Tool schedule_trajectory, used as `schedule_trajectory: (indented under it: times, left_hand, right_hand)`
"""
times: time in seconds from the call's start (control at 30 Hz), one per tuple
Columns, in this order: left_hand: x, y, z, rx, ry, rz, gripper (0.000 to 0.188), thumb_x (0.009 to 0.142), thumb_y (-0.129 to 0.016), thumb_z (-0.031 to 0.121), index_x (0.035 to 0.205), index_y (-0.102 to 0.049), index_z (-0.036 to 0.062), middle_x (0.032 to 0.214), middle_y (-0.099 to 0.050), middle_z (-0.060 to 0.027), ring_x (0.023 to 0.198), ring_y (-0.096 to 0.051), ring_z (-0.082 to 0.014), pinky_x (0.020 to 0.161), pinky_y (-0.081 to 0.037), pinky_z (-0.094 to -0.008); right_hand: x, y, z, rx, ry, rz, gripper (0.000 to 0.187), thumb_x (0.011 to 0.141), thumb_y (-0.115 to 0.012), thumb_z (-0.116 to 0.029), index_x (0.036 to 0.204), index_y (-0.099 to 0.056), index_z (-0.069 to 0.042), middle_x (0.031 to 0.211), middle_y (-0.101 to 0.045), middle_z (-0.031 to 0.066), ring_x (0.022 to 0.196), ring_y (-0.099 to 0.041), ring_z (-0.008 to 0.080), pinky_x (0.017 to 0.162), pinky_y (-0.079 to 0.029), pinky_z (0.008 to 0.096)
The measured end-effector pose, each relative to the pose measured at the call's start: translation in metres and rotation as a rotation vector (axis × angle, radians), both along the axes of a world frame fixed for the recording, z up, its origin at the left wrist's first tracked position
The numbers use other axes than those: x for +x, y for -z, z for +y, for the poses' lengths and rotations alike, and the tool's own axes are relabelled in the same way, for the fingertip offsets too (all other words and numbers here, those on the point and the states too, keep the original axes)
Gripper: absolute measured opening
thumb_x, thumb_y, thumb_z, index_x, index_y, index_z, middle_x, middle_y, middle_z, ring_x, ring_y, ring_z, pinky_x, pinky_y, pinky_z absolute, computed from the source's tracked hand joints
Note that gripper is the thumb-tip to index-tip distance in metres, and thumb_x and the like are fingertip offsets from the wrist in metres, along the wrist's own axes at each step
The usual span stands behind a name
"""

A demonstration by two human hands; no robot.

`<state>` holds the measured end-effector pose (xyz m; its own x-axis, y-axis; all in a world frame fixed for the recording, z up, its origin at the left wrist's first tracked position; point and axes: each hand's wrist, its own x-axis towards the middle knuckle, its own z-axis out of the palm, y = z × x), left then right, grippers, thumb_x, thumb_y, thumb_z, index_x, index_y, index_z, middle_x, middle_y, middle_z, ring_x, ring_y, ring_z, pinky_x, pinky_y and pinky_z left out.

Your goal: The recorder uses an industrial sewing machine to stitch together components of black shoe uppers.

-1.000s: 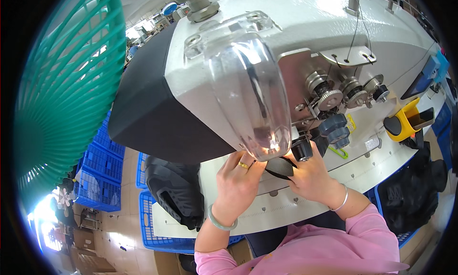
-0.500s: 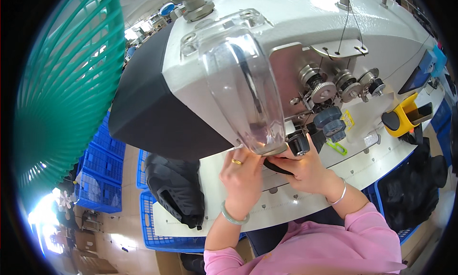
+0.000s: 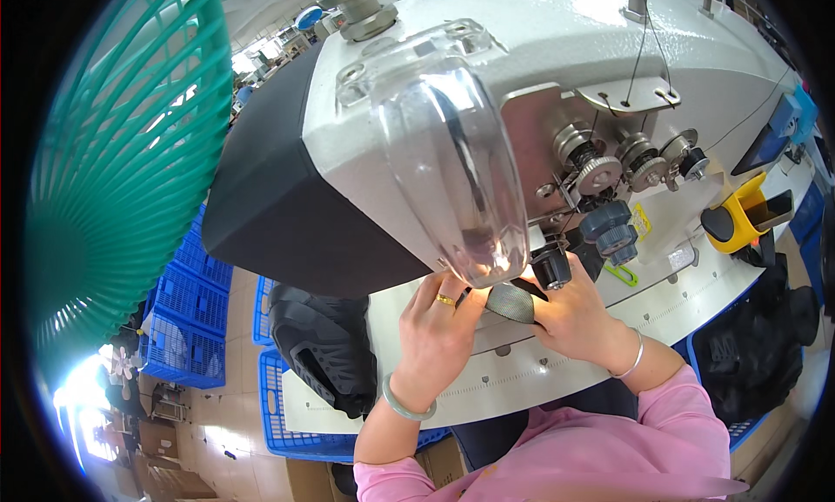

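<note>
A white sewing machine fills the upper middle, with a clear plastic guard over its needle end. Below that guard my left hand pinches the left edge of a dark grey mesh piece. My right hand grips the same piece from the right, thumb on its near edge. Its far part, and several fingertips, are hidden behind the guard and the machine's head. Both wrists are above the white table.
Black shoe uppers lie left of my left hand. At right are a blue crate of black pieces, a yellow holder and a small bright green tool. A green fan and blue crates are at left.
The piece has turned between my hands: a thin dark edge showed before, and now its broad grey mesh face shows. My hands have shifted slightly, still gripping it.
</note>
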<state>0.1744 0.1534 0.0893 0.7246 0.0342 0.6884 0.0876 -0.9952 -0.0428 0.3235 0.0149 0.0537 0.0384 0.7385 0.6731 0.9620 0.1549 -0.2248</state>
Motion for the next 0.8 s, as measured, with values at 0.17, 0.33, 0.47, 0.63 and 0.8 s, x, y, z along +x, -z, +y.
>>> schedule_trajectory:
  times: [0.17,0.33,0.47,0.63,0.8]
  left_hand:
    - [-0.0018,-0.0009,-0.0005,-0.028,-0.003,0.051,0.032,0.063,-0.065,-0.002,0.094,-0.065,0.0049,0.104,-0.057,-0.0097,0.093,-0.062,-0.0276,0.067,-0.055,-0.0342]
    - [-0.0008,-0.0039,0.0007,-0.024,-0.015,0.060,0.031,0.064,-0.064,-0.003,0.094,-0.064,0.0042,0.104,-0.058,-0.0092,0.092,-0.063,-0.0270,0.067,-0.056,-0.0336]
    - [-0.0005,-0.0054,0.0035,-0.020,0.011,0.066,0.028,0.065,-0.064,-0.002,0.093,-0.063,0.0036,0.103,-0.059,-0.0080,0.089,-0.064,-0.0261,0.067,-0.056,-0.0328]
    - [-0.0002,-0.0088,0.0008,-0.018,0.016,0.068,0.027,0.066,-0.064,-0.001,0.092,-0.063,0.0034,0.101,-0.060,-0.0075,0.092,-0.063,-0.0255,0.071,-0.056,-0.0329]
    - [0.0003,-0.0072,-0.0034,0.047,0.015,0.021,0.029,0.066,-0.065,0.001,0.095,-0.066,0.0043,0.101,-0.062,-0.0074,0.098,-0.063,-0.0247,0.075,-0.056,-0.0339]
  right_hand:
    - [0.0001,0.0042,0.0026,0.017,0.033,0.015,0.052,0.058,-0.069,-0.003,0.108,-0.070,-0.016,0.104,-0.065,0.0041,0.100,-0.058,0.0274,0.089,-0.038,0.0458]
    - [-0.0005,0.0015,0.0048,0.024,0.041,0.003,0.051,0.059,-0.070,-0.004,0.108,-0.069,-0.017,0.104,-0.065,0.0035,0.099,-0.058,0.0267,0.089,-0.038,0.0457]
    - [-0.0032,-0.0008,0.0049,0.020,0.059,-0.032,0.049,0.059,-0.070,-0.005,0.106,-0.069,-0.016,0.107,-0.064,0.0034,0.098,-0.058,0.0267,0.088,-0.038,0.0458]
    - [-0.0048,-0.0001,0.0059,0.004,0.092,-0.062,0.047,0.059,-0.071,-0.007,0.105,-0.069,-0.014,0.111,-0.062,0.0057,0.098,-0.058,0.0279,0.087,-0.038,0.0466]
    - [-0.0062,-0.0022,0.0081,0.059,0.061,-0.094,0.035,0.064,-0.070,-0.009,0.098,-0.065,-0.008,0.104,-0.055,0.0133,0.099,-0.050,0.0342,0.087,-0.038,0.0474]
